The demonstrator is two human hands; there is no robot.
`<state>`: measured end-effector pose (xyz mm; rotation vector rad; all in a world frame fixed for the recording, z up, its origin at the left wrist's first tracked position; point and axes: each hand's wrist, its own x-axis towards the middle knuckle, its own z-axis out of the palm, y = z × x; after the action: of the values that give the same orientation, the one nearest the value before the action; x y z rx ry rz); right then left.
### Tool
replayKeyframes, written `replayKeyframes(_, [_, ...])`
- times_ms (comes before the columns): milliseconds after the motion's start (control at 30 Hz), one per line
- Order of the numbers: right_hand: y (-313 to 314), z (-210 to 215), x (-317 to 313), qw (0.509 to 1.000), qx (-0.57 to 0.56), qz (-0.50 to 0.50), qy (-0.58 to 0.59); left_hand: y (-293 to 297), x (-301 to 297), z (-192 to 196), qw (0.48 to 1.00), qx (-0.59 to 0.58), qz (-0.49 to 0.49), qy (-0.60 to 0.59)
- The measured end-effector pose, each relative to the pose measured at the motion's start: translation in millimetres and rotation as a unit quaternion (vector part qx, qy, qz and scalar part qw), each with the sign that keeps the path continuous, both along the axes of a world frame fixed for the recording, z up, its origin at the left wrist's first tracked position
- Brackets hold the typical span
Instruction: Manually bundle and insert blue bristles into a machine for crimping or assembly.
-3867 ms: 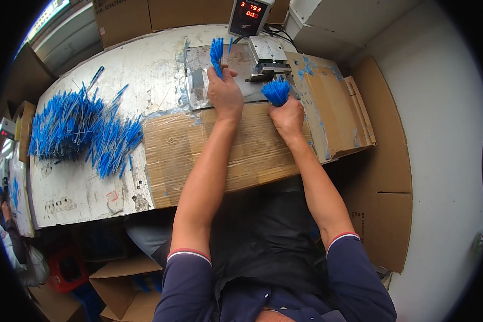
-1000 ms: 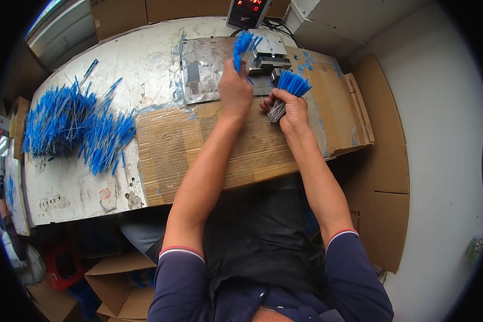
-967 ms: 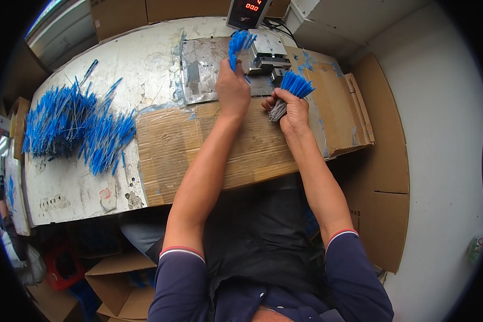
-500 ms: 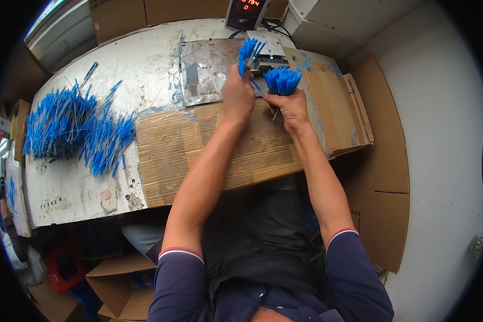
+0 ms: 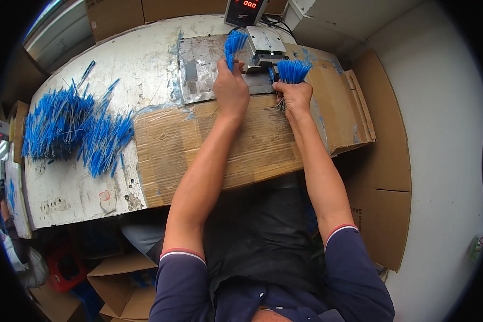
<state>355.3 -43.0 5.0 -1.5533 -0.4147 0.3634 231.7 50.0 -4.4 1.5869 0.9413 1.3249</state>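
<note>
My left hand [image 5: 232,90] is closed around a small bunch of thin blue-bristled wire brushes [image 5: 234,45], their blue ends pointing up. To its right, my right hand [image 5: 297,99] grips a thicker bundle of the same wire brushes [image 5: 293,71], blue ends up and bare wire stems hanging below the fist. Just beyond and between both hands stands a small metal machine [image 5: 266,42] with a dark slot at its front. My left fingertips are close to its front edge; whether they touch it I cannot tell.
A large heap of blue wire brushes [image 5: 59,123] lies on the worn white table [image 5: 139,64] at left. Flattened cardboard [image 5: 214,145] covers the table's near edge. A red-lit display box [image 5: 245,12] stands behind the machine. Cardboard [image 5: 381,161] leans against the right wall.
My left hand has shifted slightly left with its bunch, farther from the right one. My right hand has moved a little up and right with its bundle. The display's red digits have changed.
</note>
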Motion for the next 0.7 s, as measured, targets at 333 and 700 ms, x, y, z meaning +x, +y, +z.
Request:
replayKeyframes(333, [-4.3,13.1,-4.3,0.998,-0.010,0.030,0.045,0.0,3.8,-11.5,0.975,0.146,0.028,0.163])
replayKeyframes(700, [-24.6,18.5,3.5,0.983,0.033,0.053,0.173,0.7,7.6,-14.3,0.964,0.201,-0.059,0.167])
